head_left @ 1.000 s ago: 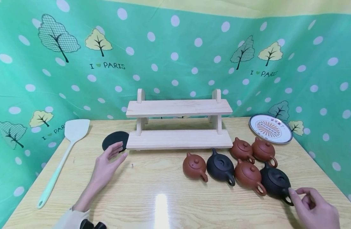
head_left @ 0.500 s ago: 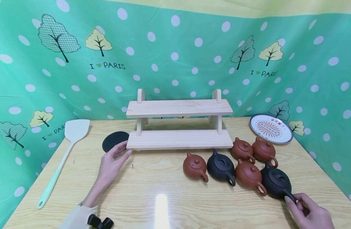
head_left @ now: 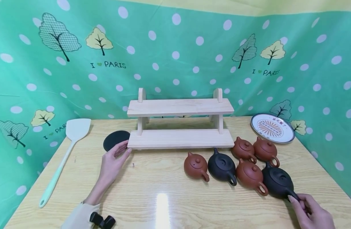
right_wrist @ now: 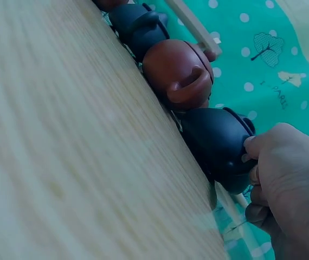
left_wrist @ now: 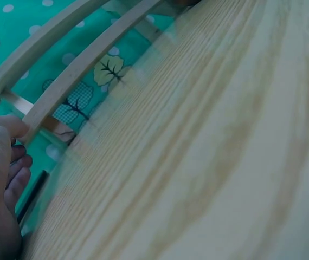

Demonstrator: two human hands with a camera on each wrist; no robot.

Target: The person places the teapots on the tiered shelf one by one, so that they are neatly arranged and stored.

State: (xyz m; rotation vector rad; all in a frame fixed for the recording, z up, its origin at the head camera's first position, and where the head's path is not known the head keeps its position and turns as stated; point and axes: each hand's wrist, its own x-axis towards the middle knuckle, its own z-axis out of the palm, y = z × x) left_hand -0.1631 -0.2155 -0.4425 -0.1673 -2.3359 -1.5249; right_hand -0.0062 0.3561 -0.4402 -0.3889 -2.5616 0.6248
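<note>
A two-tier wooden shelf rack [head_left: 179, 139] stands at the back middle of the table. My left hand [head_left: 111, 165] grips the left end of its lower board, thumb at the front corner; the left wrist view shows this hand [left_wrist: 0, 179] at the board's end [left_wrist: 38, 116], other fingers curled below. At the right, my right hand [head_left: 314, 211] pinches the handle of a black teapot [head_left: 278, 181]. Seen from the right wrist, that teapot [right_wrist: 214, 141] rests on the table, its handle hidden by the fingers. A reddish-brown teapot [head_left: 251, 175] sits against it on the left.
More teapots stand in front of the rack: a brown one [head_left: 195, 166], a black one [head_left: 222, 165], and two brown ones behind [head_left: 243, 149]. A patterned plate [head_left: 272, 128] lies back right. On the left are a black disc [head_left: 115, 140] and a white-and-mint spatula [head_left: 65, 159].
My left hand has moved right and taken hold of the rack's lower board end. My right hand has shifted slightly left and closed on the black teapot's handle. The teapots have stayed in place.
</note>
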